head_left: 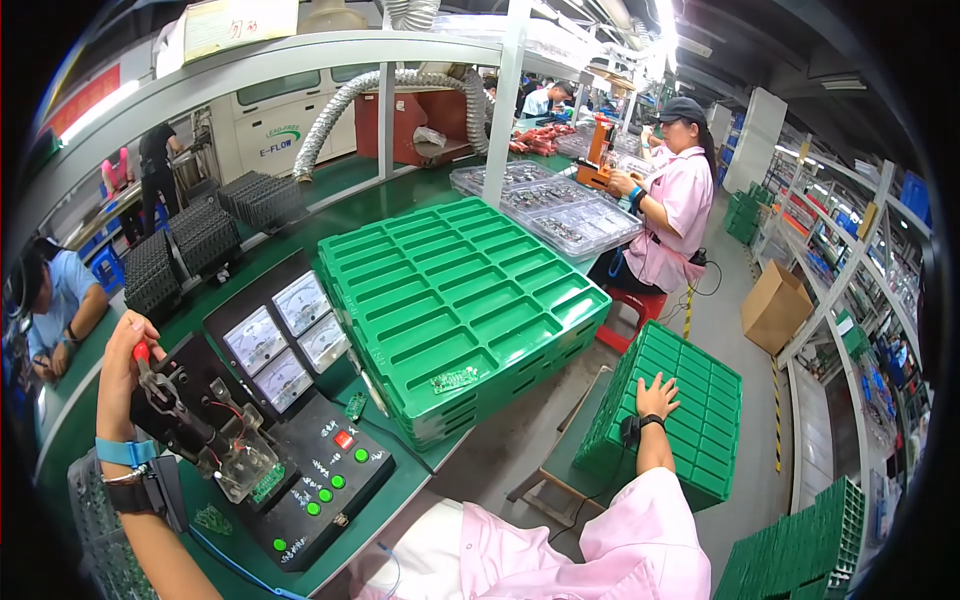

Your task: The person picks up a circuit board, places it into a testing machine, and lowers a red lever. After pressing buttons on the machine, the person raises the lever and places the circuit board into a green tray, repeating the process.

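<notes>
Two hands busy — left hand (pixel 120 365) grips a lever (pixel 150 368) (red-tipped), right hand (pixel 656 397) spread on tray stack (pixel 700 440).

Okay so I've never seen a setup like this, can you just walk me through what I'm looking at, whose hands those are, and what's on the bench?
This is one wide fisheye view from a camera worn on a worker's head, looking down, so straight edges bend near the rim. The two arms rising from the bottom are the wearer's own.

The left hand grips the red-tipped lever of a black test fixture, which has four white dial meters, green buttons and a red one. A small green circuit board sits under its clear clamp.

The right hand rests flat on a stack of green compartment trays beside the bench, low down.

On the green bench stands another stack of green trays; one small board lies in a front compartment. Farther along, a co-worker in pink sits by clear trays.
</notes>
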A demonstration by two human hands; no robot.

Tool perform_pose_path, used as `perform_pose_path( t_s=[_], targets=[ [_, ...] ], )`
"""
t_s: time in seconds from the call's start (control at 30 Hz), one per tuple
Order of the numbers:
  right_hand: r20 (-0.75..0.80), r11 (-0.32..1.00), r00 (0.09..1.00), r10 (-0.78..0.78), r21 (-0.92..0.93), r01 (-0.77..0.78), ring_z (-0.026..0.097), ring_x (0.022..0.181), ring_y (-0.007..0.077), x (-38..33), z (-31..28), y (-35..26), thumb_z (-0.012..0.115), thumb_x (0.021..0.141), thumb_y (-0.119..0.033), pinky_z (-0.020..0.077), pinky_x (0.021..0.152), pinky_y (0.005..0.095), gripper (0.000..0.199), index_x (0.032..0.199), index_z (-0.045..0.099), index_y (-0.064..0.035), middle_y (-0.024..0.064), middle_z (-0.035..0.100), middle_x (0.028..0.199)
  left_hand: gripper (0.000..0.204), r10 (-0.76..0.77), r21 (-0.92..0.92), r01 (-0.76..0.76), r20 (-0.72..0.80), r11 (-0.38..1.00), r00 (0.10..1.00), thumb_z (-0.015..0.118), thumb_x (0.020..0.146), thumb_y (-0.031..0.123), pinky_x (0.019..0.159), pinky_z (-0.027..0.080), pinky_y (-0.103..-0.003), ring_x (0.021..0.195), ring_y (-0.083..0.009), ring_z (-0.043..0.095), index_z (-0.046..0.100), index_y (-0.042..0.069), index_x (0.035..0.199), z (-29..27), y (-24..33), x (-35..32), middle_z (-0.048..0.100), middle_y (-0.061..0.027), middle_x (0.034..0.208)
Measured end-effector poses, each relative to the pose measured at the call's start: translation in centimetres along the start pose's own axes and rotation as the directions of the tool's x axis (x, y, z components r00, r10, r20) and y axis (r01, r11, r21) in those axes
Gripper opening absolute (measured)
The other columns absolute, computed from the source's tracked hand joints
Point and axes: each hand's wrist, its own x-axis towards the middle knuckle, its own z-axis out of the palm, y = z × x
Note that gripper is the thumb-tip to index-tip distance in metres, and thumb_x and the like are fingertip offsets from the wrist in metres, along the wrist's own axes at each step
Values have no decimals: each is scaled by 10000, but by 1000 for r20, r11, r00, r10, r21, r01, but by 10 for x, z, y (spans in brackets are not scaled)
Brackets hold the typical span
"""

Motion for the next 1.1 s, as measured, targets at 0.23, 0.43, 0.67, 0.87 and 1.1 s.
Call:
perform_pose_path(
  t_s=[0.23, 0.43, 0.67, 0.87, 1.1],
  targets=[
    [41, 994, 997, -73, -78, 76, 194, 1447, 384, -19, 12, -35, 412, 919, -618, 175, 1116, 636, 715, 1502, 319, -215, 167, 217, 1579, 262, 62, 174, -65, 19, 983, 998, 491, 981, 305, 696, 436, -205, 760, -81, 550, 558, 54, 1013, -50, -6, -39, 543, -12, 847],
    [141, 968, 988, -58, 250, 21, 488, 1271, 349, 4, -3, 1, 551, 919, -381, 366, 1063, 503, 485, 1345, 545, -151, 175, 515, 1388, 416, 651, 335, -585, -132, 739, 747, 562, 798, -85, 774, 519, -310, 938, -149, 641, 574, 54, 1190, 48, 83, -66, 684, -121, 1099],
    [-715, -179, 293, -634, 505, 845, 611, 884, 269, -251, -153, -106, 561, 786, 25, 488, 853, 414, 87, 841, 612, -19, 145, 665, 990, 407, 586, 772, -528, 257, 354, 768, 692, 680, -9, 935, 498, -414, 1076, -299, 630, 686, 84, 1076, 83, 37, -192, 696, -46, 1005],
    [-628, -811, -545, -556, 263, 523, 617, 1015, 315, -392, -229, -187, 657, 728, -74, 476, 875, 449, 261, 987, 682, -96, 90, 662, 1153, 327, 357, 627, -248, -51, 739, 933, 702, 746, 45, 930, 486, -413, 1107, -327, 598, 654, 29, 1070, 67, 24, -246, 651, -115, 1131],
    [-700, -702, -286, -655, 421, 575, 570, 1132, 241, -418, -193, -194, 696, 717, -141, 412, 983, 439, 415, 1131, 665, -118, 53, 623, 1262, 316, 150, 768, -73, -30, 636, 988, 745, 751, 102, 831, 498, -398, 978, -314, 619, 663, 38, 1050, 52, -12, -262, 642, -117, 1068]
  ],
)
